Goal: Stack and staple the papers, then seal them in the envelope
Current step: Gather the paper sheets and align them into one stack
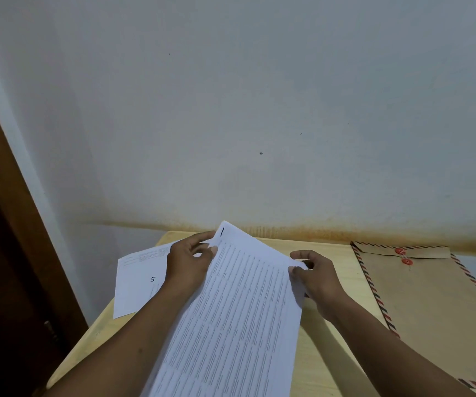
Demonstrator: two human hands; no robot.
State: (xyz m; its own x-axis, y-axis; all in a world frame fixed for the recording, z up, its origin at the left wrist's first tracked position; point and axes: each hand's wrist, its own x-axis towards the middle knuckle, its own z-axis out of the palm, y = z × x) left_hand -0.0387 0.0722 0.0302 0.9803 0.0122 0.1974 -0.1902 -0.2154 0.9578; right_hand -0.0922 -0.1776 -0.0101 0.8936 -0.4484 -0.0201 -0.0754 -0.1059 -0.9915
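Sheet 1 (239, 310) hung pinched between our left grip (189, 265) and right grip (317, 277); page 5 (139, 285), overhanging the bench's (337, 253) left edge, risked sliding off if brushed.

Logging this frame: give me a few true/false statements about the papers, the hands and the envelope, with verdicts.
1. Both the left hand and the right hand hold the sheet marked 1. True.
2. The sheet marked 5 is inside the envelope. False: it lies on the table, to the left of the left hand.
3. The envelope lies to the person's right. True.
4. The right hand grips a stapler. False: it pinches only the sheet's edge; no stapler is in view.
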